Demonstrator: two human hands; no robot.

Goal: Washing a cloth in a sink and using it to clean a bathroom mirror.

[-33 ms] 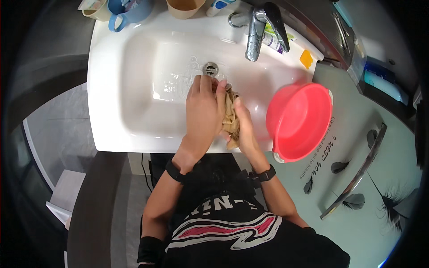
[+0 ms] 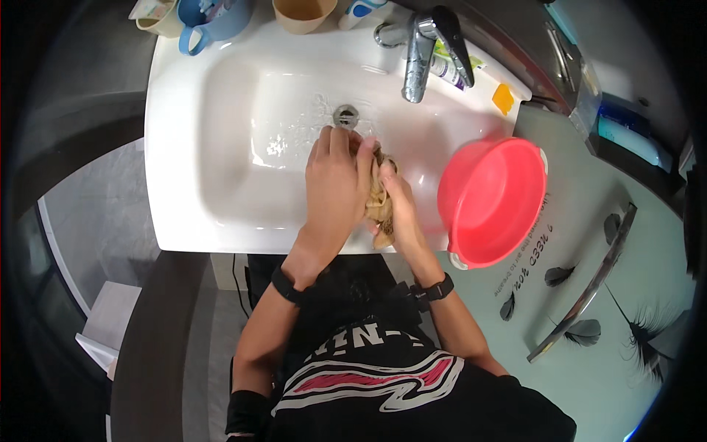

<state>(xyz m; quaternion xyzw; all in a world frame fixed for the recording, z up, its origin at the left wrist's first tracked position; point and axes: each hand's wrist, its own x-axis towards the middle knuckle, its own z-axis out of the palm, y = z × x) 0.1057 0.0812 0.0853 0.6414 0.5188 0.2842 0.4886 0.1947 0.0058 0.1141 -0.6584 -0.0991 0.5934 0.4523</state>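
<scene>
A wet, crumpled tan cloth (image 2: 378,202) with darker patterned patches is bunched between my hands over the near part of the white sink (image 2: 221,169). My left hand (image 2: 337,177) is closed on the cloth from its left side, back of the hand up, with its fingers bent toward the drain (image 2: 345,116). Against the cloth's right side my right hand (image 2: 402,206) is closed too, thumb lying on top of the folds. A loose end of cloth hangs below, toward the sink's front edge. The fingers beneath the cloth are mostly hidden.
To the right, a pink basin (image 2: 497,202) stands partly over the sink rim. The chrome faucet (image 2: 423,55) rises at the back right. Along the back ledge are a blue mug (image 2: 224,22), a tan cup (image 2: 303,16), a tube (image 2: 445,71) and an orange piece (image 2: 503,99).
My right thumb has shifted slightly left and down over the cloth, and the folds are bunched tighter. The left hand has hardly moved.
</scene>
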